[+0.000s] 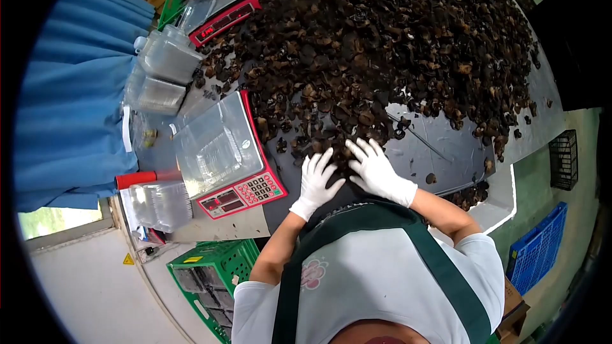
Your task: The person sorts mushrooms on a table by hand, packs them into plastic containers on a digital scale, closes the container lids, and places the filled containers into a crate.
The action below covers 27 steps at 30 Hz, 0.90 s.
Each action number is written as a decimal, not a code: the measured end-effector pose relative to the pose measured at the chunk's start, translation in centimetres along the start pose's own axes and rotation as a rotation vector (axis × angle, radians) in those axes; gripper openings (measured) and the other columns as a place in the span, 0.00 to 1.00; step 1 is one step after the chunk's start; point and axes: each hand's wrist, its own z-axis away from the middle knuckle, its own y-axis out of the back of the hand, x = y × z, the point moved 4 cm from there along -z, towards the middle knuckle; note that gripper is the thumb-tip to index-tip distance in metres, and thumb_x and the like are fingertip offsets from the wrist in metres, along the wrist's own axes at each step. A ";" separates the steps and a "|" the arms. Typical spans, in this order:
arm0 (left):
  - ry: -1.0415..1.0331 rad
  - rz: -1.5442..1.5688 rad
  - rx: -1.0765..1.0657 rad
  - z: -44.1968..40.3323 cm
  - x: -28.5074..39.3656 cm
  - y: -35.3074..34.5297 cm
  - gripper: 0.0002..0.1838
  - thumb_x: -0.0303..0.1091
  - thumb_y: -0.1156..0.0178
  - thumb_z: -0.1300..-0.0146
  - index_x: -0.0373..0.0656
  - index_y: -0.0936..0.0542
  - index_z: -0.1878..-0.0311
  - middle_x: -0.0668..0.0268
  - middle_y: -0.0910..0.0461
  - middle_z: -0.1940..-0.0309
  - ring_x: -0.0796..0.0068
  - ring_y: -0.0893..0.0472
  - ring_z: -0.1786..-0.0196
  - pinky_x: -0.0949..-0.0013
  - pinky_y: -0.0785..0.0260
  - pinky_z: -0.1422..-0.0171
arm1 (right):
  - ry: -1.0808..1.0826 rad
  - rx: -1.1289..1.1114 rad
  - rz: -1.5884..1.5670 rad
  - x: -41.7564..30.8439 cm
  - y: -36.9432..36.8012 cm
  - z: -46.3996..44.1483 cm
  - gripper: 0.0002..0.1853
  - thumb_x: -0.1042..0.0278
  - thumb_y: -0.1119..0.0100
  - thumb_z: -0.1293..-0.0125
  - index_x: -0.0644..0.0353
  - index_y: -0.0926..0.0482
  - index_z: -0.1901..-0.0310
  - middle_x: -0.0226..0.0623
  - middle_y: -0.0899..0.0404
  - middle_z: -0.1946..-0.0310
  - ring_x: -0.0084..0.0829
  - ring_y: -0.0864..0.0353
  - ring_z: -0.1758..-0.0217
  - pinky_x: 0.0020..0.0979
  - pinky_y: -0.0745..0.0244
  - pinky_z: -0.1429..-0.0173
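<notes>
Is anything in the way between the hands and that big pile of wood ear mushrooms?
Nothing visible blocks them: the left hand and right hand are right at the near edge of the wood ear mushrooms.

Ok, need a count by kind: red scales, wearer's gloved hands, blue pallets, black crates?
Red scales: 2 (near scale, far scale)
Wearer's gloved hands: 2 (left hand, right hand)
Blue pallet: 1
Black crate: 1
Total: 6
</notes>
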 end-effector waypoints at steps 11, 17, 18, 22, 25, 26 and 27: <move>0.011 -0.016 0.233 1.3 -0.6 3.6 0.34 0.41 0.29 0.49 0.42 0.28 0.38 0.53 0.34 0.33 0.52 0.34 0.32 0.50 0.45 0.30 | -0.070 0.279 -0.165 2.9 2.6 -0.4 0.21 0.59 0.35 0.43 0.56 0.22 0.48 0.41 0.25 0.41 0.42 0.26 0.41 0.40 0.30 0.39; 0.208 -0.111 -0.122 0.0 -0.9 0.8 0.45 0.58 0.32 0.49 0.49 0.35 0.30 0.54 0.46 0.26 0.47 0.51 0.24 0.36 0.58 0.26 | 0.008 0.005 -0.071 0.1 -1.2 -1.0 0.33 0.50 0.33 0.44 0.59 0.28 0.40 0.51 0.36 0.33 0.53 0.39 0.30 0.50 0.41 0.30; 0.163 -0.045 -0.189 1.0 -0.3 0.7 0.44 0.57 0.32 0.49 0.48 0.33 0.31 0.54 0.44 0.27 0.47 0.50 0.24 0.37 0.57 0.26 | 0.065 -0.084 -0.076 -0.9 -1.5 0.1 0.32 0.49 0.33 0.44 0.57 0.27 0.40 0.50 0.37 0.33 0.50 0.39 0.29 0.50 0.42 0.29; 0.003 0.061 -0.262 4.4 0.2 1.8 0.37 0.50 0.29 0.52 0.47 0.26 0.39 0.58 0.37 0.31 0.53 0.41 0.27 0.45 0.50 0.27 | 0.202 -0.149 -0.165 -1.1 -0.7 3.1 0.25 0.59 0.36 0.41 0.47 0.25 0.40 0.24 0.25 0.40 0.37 0.37 0.29 0.43 0.40 0.29; -0.031 0.025 -0.220 4.8 0.2 3.1 0.41 0.46 0.26 0.56 0.46 0.28 0.37 0.57 0.37 0.30 0.54 0.40 0.27 0.48 0.47 0.27 | 0.182 -0.067 -0.292 -0.3 1.6 3.9 0.27 0.64 0.33 0.44 0.48 0.24 0.41 0.27 0.25 0.39 0.36 0.33 0.31 0.41 0.38 0.29; 0.017 0.007 -0.229 5.1 0.0 3.2 0.43 0.46 0.25 0.58 0.46 0.30 0.35 0.55 0.39 0.30 0.53 0.41 0.27 0.48 0.48 0.26 | 0.094 0.010 -0.388 0.2 2.9 4.1 0.28 0.66 0.31 0.46 0.50 0.24 0.41 0.30 0.27 0.37 0.37 0.31 0.33 0.39 0.35 0.31; 0.064 -0.009 -0.238 5.0 0.0 3.5 0.46 0.47 0.24 0.59 0.46 0.31 0.34 0.53 0.41 0.29 0.51 0.43 0.26 0.48 0.50 0.25 | 0.013 0.032 -0.352 0.9 3.7 4.2 0.32 0.65 0.29 0.48 0.51 0.27 0.38 0.33 0.29 0.35 0.38 0.30 0.34 0.37 0.32 0.32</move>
